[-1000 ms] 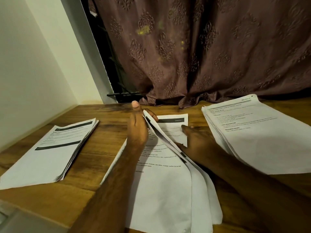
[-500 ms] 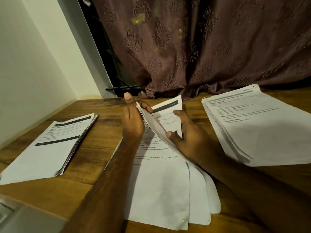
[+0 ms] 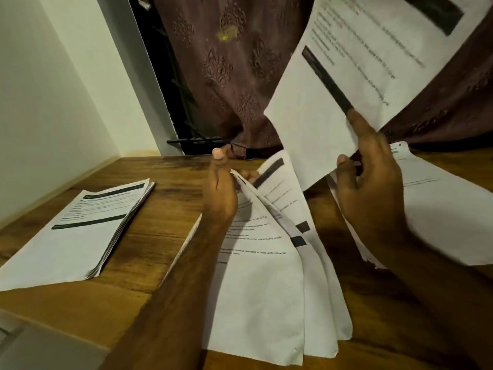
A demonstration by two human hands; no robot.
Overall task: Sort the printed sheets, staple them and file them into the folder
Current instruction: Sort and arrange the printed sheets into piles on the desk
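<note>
Paper, head view: thin printed sheets, light and limp; they bend under own weight, and I judge they slide easily on each other.
Lifted sheet [image 3: 354, 84]: it is up in the air at the right, in front of the curtain [image 3: 226, 62], tilted, its lower corner pinched.
Right hand [image 3: 370, 182]: fingers and thumb are closed on the lower edge of the lifted sheet, holding it well above the table [image 3: 165, 209].
Left hand [image 3: 220, 193]: thumb up, fingers curled behind the raised top edge of the middle stack [image 3: 266, 276], gripping it; the sheets fan out there.
Left pile [image 3: 80, 236]: lies flat on the table, well apart from the hands.
Right pile [image 3: 440, 217]: lies flat under and behind the right hand.
Where to hold: best at a corner or edge with a pinch; a single sheet creases if it is squeezed in the middle.
Risk: loose fanned sheets can slip out of order, so a firm grip near the edge is needed.
Folder, stapler: I cannot see them here.
</note>
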